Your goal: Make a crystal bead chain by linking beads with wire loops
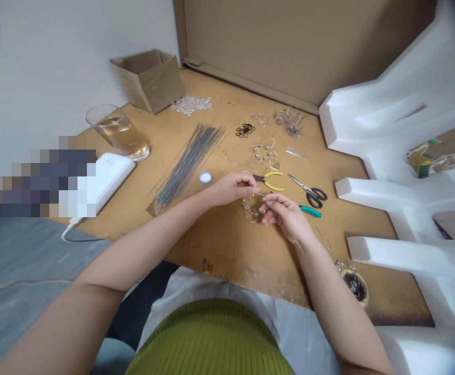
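A ring of clear beads on thin wire point(253, 212) hangs between my hands, low over the brown table point(219, 239). My left hand point(240, 187) is closed in a pinch on a wire end at the ring's top. On the ring's right side, my right hand point(280, 212) has its thumb and fingers pressed together on the wire. Yellow-handled pliers point(274, 181) lie just beyond my fingers. Teal-handled pliers point(310, 211) are partly hidden behind my right hand. Black scissors point(309, 191) rest to the right.
A bundle of grey wires point(190, 166) and a blue-rimmed lid point(205, 177) lie left. Farther back are loose clear beads point(192, 104), a cardboard box point(149, 80), black rings point(245, 130) and a beaded wire ring point(263, 153). A glass point(121, 135) stands near a white power bank point(108, 182). White foam point(371, 190) borders the right.
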`<action>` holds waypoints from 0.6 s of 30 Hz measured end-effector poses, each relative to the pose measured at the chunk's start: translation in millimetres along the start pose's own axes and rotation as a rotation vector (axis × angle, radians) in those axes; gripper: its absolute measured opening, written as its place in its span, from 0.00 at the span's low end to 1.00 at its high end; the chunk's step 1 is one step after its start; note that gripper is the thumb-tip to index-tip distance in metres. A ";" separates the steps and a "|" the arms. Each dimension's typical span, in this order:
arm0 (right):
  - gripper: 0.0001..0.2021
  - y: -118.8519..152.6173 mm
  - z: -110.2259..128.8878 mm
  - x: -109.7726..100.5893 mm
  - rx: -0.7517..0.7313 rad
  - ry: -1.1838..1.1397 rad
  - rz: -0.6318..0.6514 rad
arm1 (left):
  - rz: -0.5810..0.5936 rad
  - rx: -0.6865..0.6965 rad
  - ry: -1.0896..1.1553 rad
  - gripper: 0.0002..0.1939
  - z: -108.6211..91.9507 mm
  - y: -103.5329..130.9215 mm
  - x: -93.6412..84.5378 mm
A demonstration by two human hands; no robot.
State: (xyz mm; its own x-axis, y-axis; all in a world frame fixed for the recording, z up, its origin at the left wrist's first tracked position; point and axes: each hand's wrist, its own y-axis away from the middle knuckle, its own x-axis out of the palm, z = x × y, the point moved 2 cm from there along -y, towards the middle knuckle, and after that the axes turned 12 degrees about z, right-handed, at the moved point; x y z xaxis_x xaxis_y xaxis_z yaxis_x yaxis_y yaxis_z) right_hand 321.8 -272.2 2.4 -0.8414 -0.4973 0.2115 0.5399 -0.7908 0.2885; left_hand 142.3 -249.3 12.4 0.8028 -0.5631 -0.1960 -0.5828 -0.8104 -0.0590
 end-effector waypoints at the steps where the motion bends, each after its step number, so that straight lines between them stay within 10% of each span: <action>1: 0.13 0.0 -0.2 -0.7 -0.005 0.027 -0.017 | 0.007 -0.011 0.023 0.12 1.4 0.2 -0.3; 8: 0.14 0.3 -1.0 -0.9 -0.040 0.057 -0.071 | 0.036 -0.127 0.104 0.12 1.0 3.4 0.4; 18: 0.14 -1.3 -6.2 3.8 -0.083 0.147 -0.052 | 0.035 -0.120 -0.359 0.07 -16.9 9.2 11.8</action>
State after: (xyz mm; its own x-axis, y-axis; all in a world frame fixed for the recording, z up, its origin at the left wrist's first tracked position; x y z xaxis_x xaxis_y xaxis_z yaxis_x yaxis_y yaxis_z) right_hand 317.8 -275.2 -2.9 -0.8661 -0.4965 0.0581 0.4965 -0.8408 0.2159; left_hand 148.6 -266.1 26.1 0.6748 -0.5156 -0.5280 -0.5735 -0.8167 0.0645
